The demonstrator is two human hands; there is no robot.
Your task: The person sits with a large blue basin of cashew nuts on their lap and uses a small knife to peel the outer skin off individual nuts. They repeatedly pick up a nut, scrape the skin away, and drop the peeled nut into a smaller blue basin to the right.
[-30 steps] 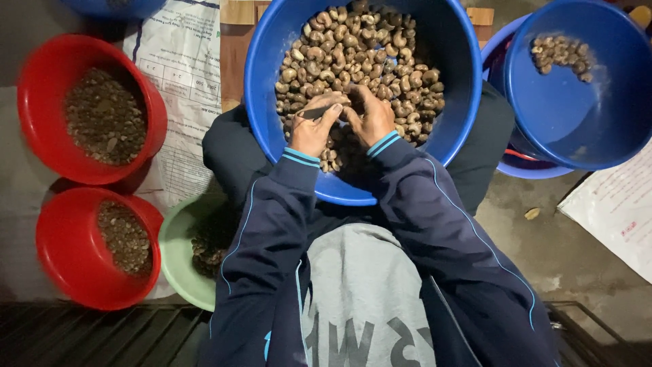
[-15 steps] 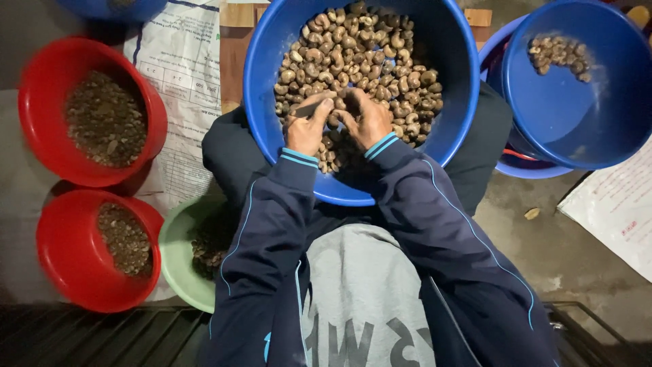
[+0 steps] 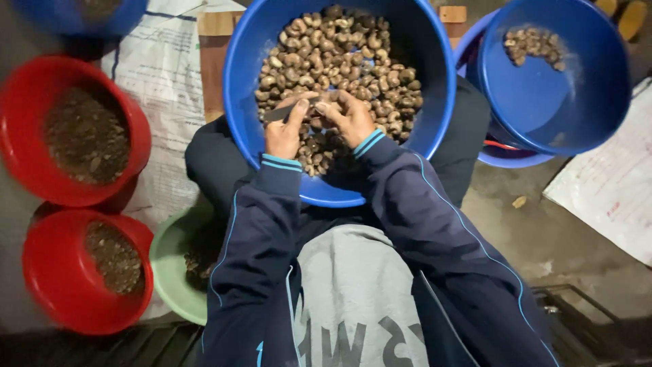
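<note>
A big blue basin (image 3: 238, 81) rests on my lap, holding several brown cashew nuts (image 3: 339, 61). Both hands meet over the nuts near its close rim. My left hand (image 3: 284, 132) grips a small dark blade-like tool (image 3: 282, 113) that points right. My right hand (image 3: 350, 117) pinches a single nut against the tool's tip. Dark blue sleeves with light blue cuffs cover both arms.
Two red bowls (image 3: 20, 136) (image 3: 47, 285) with dark crumbly shell bits stand at left. A pale green bowl (image 3: 170, 265) sits by my left knee. Stacked blue bowls (image 3: 584, 102) at right hold a few nuts. Printed sacks lie on the concrete floor.
My hands stay together over the nuts with only small finger movements. The view has drifted slightly.
</note>
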